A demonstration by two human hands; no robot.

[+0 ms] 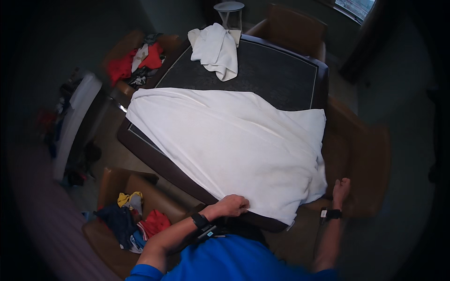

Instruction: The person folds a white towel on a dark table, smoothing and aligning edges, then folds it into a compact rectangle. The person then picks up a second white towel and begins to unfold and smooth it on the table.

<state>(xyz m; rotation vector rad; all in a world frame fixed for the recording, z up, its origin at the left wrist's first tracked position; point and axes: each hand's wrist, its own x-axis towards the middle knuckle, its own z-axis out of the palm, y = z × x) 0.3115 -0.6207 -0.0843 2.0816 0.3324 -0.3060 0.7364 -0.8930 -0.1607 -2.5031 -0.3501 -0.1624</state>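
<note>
A large white towel (225, 140) is spread with creases across the dark table, its right end hanging over the table's edge. My left hand (232, 205) is closed on the towel's near edge, by the table's front side. Off the table's right side, my right hand (341, 191) is held with its fingers curled. A small gap separates it from the towel's hanging right edge, and nothing shows in it. At the far left of the table lies a second, bunched white cloth (218, 49).
The dark patterned table (267, 70) has brown chairs round it: one at far right (293, 30), one at right (361, 159). Heaped clothes (136, 61) fill a far-left chair, and more clothes (131, 218) a near-left one. A small white stool (228, 6) stands behind.
</note>
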